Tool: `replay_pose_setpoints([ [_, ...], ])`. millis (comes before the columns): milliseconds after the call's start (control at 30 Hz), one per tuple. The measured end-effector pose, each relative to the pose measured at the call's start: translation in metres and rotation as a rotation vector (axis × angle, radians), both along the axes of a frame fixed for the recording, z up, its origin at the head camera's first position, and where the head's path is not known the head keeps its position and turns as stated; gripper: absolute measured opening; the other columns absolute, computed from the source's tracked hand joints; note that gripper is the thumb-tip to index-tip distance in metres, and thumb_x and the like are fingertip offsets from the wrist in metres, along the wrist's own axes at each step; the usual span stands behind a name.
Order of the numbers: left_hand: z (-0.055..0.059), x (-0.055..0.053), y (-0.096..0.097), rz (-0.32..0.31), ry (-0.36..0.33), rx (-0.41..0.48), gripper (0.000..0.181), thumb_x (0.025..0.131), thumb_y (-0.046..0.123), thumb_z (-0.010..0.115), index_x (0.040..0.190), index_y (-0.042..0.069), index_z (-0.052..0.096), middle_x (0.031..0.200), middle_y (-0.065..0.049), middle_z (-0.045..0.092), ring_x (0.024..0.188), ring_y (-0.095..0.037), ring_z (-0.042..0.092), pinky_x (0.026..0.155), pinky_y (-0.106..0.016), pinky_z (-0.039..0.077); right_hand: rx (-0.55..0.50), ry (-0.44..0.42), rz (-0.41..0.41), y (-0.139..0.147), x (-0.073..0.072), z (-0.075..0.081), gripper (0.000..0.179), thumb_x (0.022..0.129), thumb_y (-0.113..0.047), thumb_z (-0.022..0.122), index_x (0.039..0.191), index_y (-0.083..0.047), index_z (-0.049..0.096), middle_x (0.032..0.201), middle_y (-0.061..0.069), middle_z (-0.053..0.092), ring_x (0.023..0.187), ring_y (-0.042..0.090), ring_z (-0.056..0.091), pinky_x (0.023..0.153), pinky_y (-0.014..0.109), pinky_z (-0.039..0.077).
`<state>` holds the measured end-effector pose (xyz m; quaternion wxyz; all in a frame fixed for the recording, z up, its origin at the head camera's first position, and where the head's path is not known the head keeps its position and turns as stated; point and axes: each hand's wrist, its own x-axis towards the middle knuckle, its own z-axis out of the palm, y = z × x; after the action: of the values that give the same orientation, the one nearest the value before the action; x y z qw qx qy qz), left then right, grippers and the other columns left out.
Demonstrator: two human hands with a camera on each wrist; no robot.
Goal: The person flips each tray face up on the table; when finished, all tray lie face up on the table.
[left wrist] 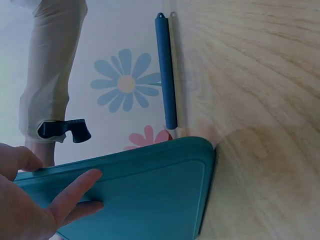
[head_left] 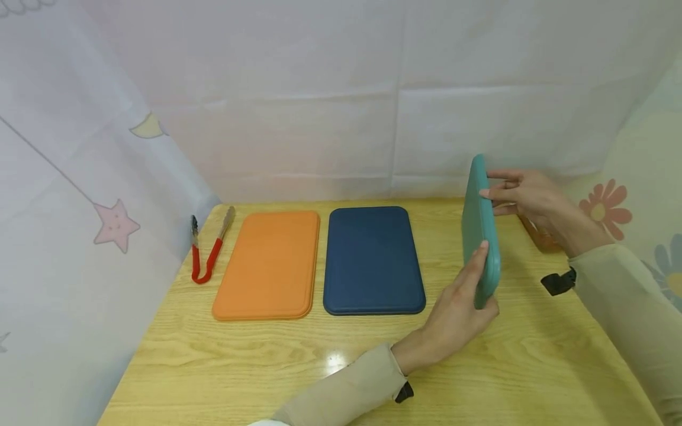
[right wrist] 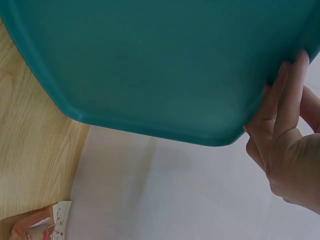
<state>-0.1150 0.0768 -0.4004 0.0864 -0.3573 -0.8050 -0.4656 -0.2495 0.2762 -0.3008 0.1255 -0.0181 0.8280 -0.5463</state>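
Nearest, the left sleeve [head_left: 346, 384] is reaching in over the near part of the table [head_left: 213, 367], a black strap [head_left: 404, 393] showing under its cuff. The left hand [head_left: 450, 322] is clamping the near, lower end of a teal board [head_left: 474, 231], its thumb and fingers pressing on opposite sides. The board is standing on edge in the person's grasp over the right part of the table, its long side running from near to far; whether its bottom is touching the tabletop, I cannot tell. From the right edge the right sleeve [head_left: 629, 313] is coming in, another black strap [head_left: 558, 282] hanging by its cuff. The right hand [head_left: 533, 198] is pinching the far, upper part of the same board between thumb and fingers.

A blue rod [left wrist: 166, 75] and a pale rod [left wrist: 176, 75] are lying side by side by the table's right edge, as the left wrist view is showing. An orange board [head_left: 269, 266] is lying flat toward the left edge, and a navy board [head_left: 373, 260] is lying flat just beside it, nearer the middle. Red-handled tongs [head_left: 215, 253] are resting near the far left corner, arms spread, tips pointing toward the far edge. A brown packet [right wrist: 35, 225] is sitting near the far right corner. Beyond the far edge, pale cloth [head_left: 298, 106] is hanging.
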Motion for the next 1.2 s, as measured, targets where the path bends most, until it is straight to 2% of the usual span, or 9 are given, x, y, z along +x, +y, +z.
replay_pose_setpoints([
  [200, 0.013, -0.001, -0.003, 0.034, -0.038, 0.015, 0.069, 0.101, 0.029, 0.049, 0.156, 0.024, 0.008, 0.157, -0.006, 0.023, 0.136, -0.016, 0.037, 0.096, -0.023, 0.045, 0.019, 0.002, 0.012, -0.005, 0.000, -0.001, 0.083, 0.090, -0.037, 0.067, 0.154, -0.009, 0.022, 0.135, 0.020, 0.043, 0.093, 0.005, 0.063, 0.085, 0.031, 0.054],
  [433, 0.019, 0.001, -0.006, 0.058, -0.039, -0.001, 0.068, 0.100, 0.027, 0.051, 0.156, 0.019, 0.013, 0.157, -0.009, 0.024, 0.135, -0.015, 0.037, 0.097, -0.018, 0.043, 0.021, 0.024, 0.036, -0.012, 0.002, -0.004, 0.076, 0.092, -0.035, 0.065, 0.153, -0.008, 0.027, 0.126, 0.015, 0.047, 0.092, 0.006, 0.063, 0.084, 0.030, 0.055],
  [567, 0.019, 0.004, -0.011, 0.064, -0.034, 0.016, 0.068, 0.100, 0.025, 0.053, 0.155, 0.016, 0.016, 0.156, -0.012, 0.026, 0.132, -0.017, 0.042, 0.093, -0.015, 0.044, 0.020, 0.029, 0.052, -0.017, 0.002, -0.007, 0.074, 0.094, -0.033, 0.063, 0.153, -0.008, 0.026, 0.121, 0.012, 0.048, 0.092, 0.006, 0.062, 0.084, 0.029, 0.055],
  [700, 0.019, 0.006, -0.012, 0.078, -0.024, 0.042, 0.068, 0.099, 0.021, 0.055, 0.155, 0.013, 0.018, 0.154, -0.015, 0.028, 0.125, -0.017, 0.050, 0.084, -0.009, 0.045, 0.030, 0.040, 0.050, -0.022, 0.005, -0.007, 0.073, 0.095, -0.039, 0.060, 0.153, -0.009, 0.027, 0.126, 0.016, 0.048, 0.093, 0.008, 0.062, 0.085, 0.030, 0.054],
  [767, 0.018, 0.006, -0.012, 0.078, -0.026, 0.060, 0.068, 0.099, 0.020, 0.056, 0.155, 0.012, 0.019, 0.154, -0.016, 0.028, 0.112, -0.012, 0.059, 0.076, -0.006, 0.046, 0.050, 0.047, 0.051, -0.020, 0.007, -0.011, 0.072, 0.096, -0.045, 0.053, 0.153, -0.009, 0.026, 0.130, 0.019, 0.047, 0.097, 0.013, 0.062, 0.085, 0.031, 0.054],
  [833, 0.017, 0.007, -0.012, 0.068, -0.045, 0.083, 0.067, 0.099, 0.018, 0.056, 0.155, 0.013, 0.019, 0.154, -0.016, 0.028, 0.100, -0.007, 0.064, 0.069, -0.004, 0.046, 0.061, 0.045, 0.066, -0.013, 0.009, -0.020, 0.073, 0.099, -0.047, 0.045, 0.153, -0.004, 0.023, 0.134, 0.025, 0.045, 0.103, 0.024, 0.062, 0.086, 0.035, 0.055],
  [933, 0.015, 0.008, -0.013, 0.046, -0.104, 0.125, 0.066, 0.099, 0.016, 0.055, 0.155, 0.014, 0.020, 0.156, -0.014, 0.025, 0.086, 0.000, 0.065, 0.062, -0.003, 0.046, 0.119, 0.002, 0.115, 0.003, 0.013, -0.048, 0.075, 0.102, -0.047, 0.037, 0.151, 0.006, 0.017, 0.138, 0.034, 0.038, 0.114, 0.042, 0.056, 0.086, 0.042, 0.054],
  [1067, 0.012, 0.008, -0.017, 0.058, -0.157, 0.176, 0.065, 0.099, 0.015, 0.055, 0.154, 0.015, 0.021, 0.156, -0.009, 0.025, 0.096, -0.001, 0.064, 0.064, -0.005, 0.047, 0.233, -0.096, 0.176, 0.024, 0.020, -0.092, 0.077, 0.104, -0.045, 0.033, 0.147, 0.016, 0.013, 0.141, 0.043, 0.026, 0.121, 0.054, 0.044, 0.086, 0.048, 0.053],
  [1200, 0.009, 0.008, -0.019, 0.077, -0.170, 0.224, 0.064, 0.099, 0.015, 0.055, 0.154, 0.012, 0.023, 0.153, -0.008, 0.032, 0.113, -0.008, 0.058, 0.069, -0.006, 0.048, 0.285, -0.166, 0.177, 0.035, 0.032, -0.120, 0.078, 0.104, -0.044, 0.032, 0.144, 0.020, 0.011, 0.140, 0.046, 0.025, 0.122, 0.055, 0.042, 0.086, 0.049, 0.053],
])
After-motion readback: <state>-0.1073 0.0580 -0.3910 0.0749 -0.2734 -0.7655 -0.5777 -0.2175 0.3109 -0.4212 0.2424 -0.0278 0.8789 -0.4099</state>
